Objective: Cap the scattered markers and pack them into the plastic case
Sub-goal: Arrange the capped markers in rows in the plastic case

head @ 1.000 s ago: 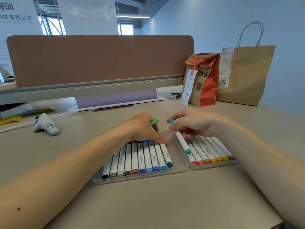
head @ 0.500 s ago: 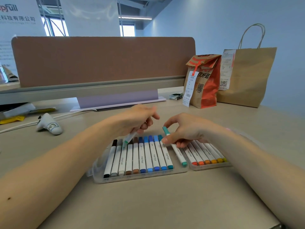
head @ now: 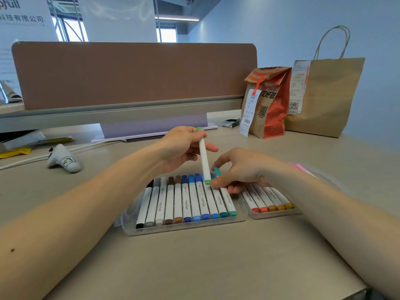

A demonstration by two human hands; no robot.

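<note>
A clear plastic case lies open in two halves. The left half holds a row of capped markers from black through browns and blues to teal. The right half holds red, orange and yellow ones. My left hand grips a white marker with light green caps, held steeply above the blue markers with its lower cap near my right thumb. My right hand pinches the far end of the teal marker, which lies at the right end of the left half.
A brown desk divider stands behind. Two paper bags, one orange and one plain brown, stand at the back right. A white tagged object and a cable lie at the left. Something pink shows beyond my right forearm.
My right hand has laid the teal marker into the right end of the left half. My left hand has lifted the green marker higher and turned it steeply.
</note>
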